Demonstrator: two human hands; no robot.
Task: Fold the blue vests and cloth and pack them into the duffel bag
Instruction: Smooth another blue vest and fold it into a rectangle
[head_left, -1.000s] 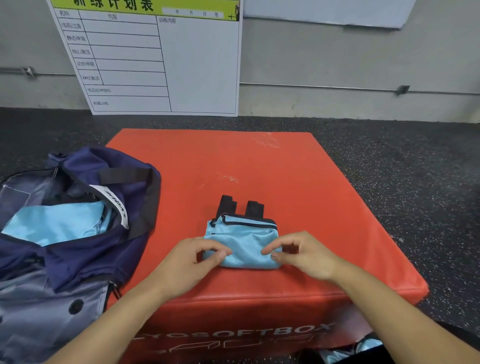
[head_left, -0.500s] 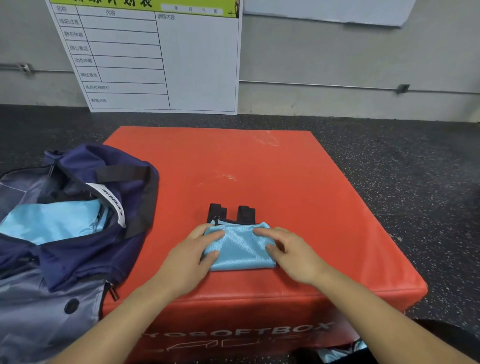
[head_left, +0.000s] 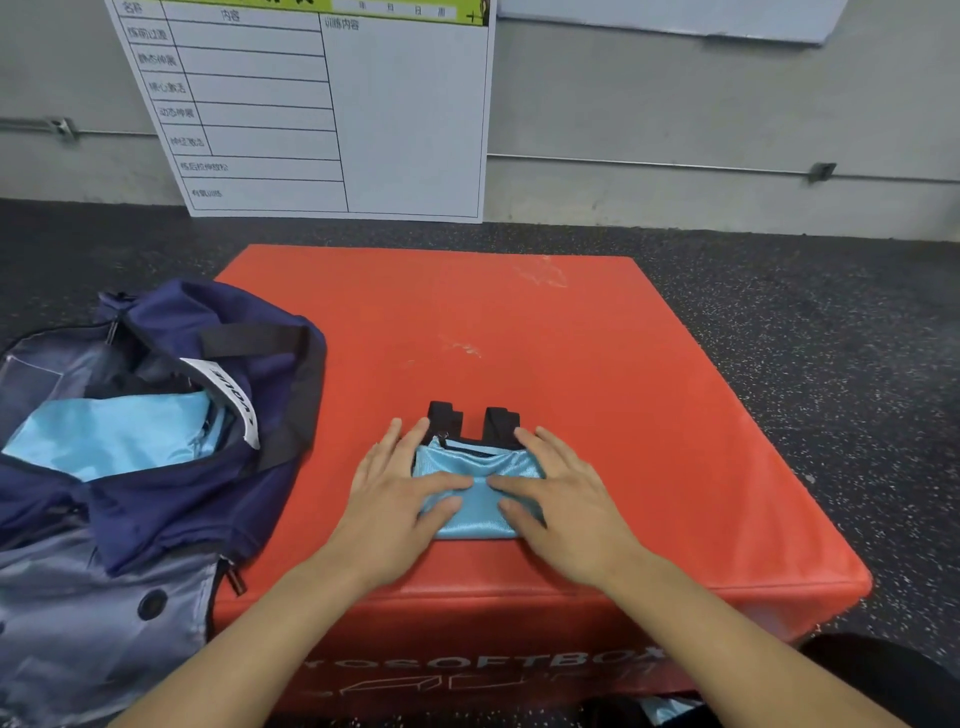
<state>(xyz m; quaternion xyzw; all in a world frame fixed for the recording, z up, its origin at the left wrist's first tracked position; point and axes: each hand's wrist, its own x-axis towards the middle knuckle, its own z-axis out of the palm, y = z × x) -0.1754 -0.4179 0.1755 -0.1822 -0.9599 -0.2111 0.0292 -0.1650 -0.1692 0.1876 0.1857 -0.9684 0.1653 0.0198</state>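
Hands, left (head_left: 395, 499) and right (head_left: 566, 499), press flat-fingered on folded vest (head_left: 475, 493) atop red foam box (head_left: 519, 332), speckled floor (head_left: 831, 338) around.

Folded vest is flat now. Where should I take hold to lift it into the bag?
Probably pinch the folded blue vest at its short left and right edges, one hand per side, coming in low; the layers are loose and the black straps could unfold it.

Shiny blue mesh cloth vest (head_left: 478, 488); smooth matt red vinyl box (head_left: 571, 364); speckled rough rubber floor (head_left: 805, 322) noted.
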